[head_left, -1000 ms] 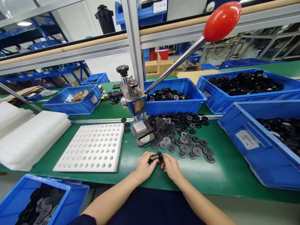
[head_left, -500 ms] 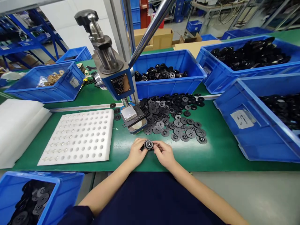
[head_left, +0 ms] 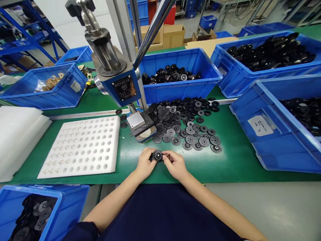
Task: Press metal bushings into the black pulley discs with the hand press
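A: What do the two hands hold?

B: The left hand [head_left: 144, 163] and the right hand [head_left: 175, 163] meet low over the green desk [head_left: 230, 160]. Between them is one black round wheel part [head_left: 157, 155]. The fingers of both hands are closed narrow on its sides, and its flat face with a pale centre looks up at the camera.

A: What is around it?

B: Just behind the hands stands a blue hand press [head_left: 124, 88], with its base plate [head_left: 136, 121] close to the left hand. To the right of the press many black discs [head_left: 187, 124] lie spread on the desk. A white foam tray with holes [head_left: 82, 149] lies to the left.

A: Does something stand in the way?

B: The press lever [head_left: 152, 30] rises across the view. Blue bins of black parts stand behind [head_left: 180, 90] and at the right [head_left: 281, 144]. One more blue bin [head_left: 32, 211] is at the near left, below the desk edge.
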The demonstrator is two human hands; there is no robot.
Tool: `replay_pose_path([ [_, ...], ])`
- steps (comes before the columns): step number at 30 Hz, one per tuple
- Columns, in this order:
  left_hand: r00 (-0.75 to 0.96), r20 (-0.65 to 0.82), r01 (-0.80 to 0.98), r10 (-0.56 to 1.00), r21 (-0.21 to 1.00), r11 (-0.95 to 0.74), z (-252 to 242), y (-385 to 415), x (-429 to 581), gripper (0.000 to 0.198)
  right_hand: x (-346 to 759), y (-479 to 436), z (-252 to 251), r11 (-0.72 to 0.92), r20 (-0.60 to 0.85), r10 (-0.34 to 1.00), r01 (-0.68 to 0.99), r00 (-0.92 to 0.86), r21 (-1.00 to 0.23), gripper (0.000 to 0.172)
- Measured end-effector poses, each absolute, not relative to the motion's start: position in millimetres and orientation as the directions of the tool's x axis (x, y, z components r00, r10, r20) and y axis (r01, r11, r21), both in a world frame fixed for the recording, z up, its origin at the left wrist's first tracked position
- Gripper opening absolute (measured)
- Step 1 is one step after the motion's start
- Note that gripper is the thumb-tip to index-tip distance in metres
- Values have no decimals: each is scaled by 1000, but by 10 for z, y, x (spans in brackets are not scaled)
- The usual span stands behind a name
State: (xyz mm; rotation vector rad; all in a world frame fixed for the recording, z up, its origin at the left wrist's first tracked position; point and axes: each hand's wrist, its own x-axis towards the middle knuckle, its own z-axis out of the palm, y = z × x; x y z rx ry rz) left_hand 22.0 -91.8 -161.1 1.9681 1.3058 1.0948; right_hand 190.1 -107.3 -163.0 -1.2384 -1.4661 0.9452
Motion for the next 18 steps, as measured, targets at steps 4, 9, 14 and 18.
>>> replay_pose_path([
  [4, 189, 323, 487, 927, 789, -374, -1613, -924, 222, 6, 1896, -1077, -1628, 197, 198, 980, 248, -20, -949, 16],
  [9, 170, 303, 489, 938, 800, -347, -1650, -930, 211, 7, 1892, -1081, -1609, 209, 209, 977, 262, -29, -942, 14],
  [14, 163, 298, 503, 941, 795, -339, -1675, -938, 210, 9, 1895, -1082, -1568, 209, 206, 978, 277, -43, -938, 13],
  [18, 162, 312, 511, 936, 785, -350, -1687, -942, 211, 10, 1895, -1081, -1564, 198, 189, 980, 281, -56, -939, 12],
])
